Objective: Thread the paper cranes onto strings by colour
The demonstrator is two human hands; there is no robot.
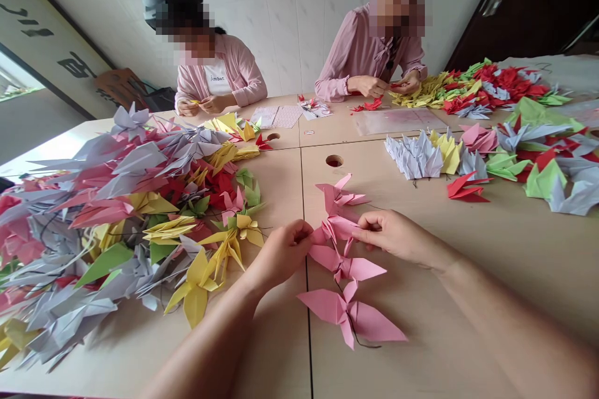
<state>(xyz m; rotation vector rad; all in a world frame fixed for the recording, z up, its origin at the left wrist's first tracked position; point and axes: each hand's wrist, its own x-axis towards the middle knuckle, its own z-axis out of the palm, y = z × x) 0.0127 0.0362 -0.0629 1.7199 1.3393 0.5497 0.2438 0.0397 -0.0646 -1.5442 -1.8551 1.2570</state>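
Pink crane, hands either side, apparently pinching wings

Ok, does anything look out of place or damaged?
No clear damage shows. One red paper crane looks slightly stray: it lies loose in front of the packed row of paper cranes. The pink paper cranes by the left hand and right hand form a line.
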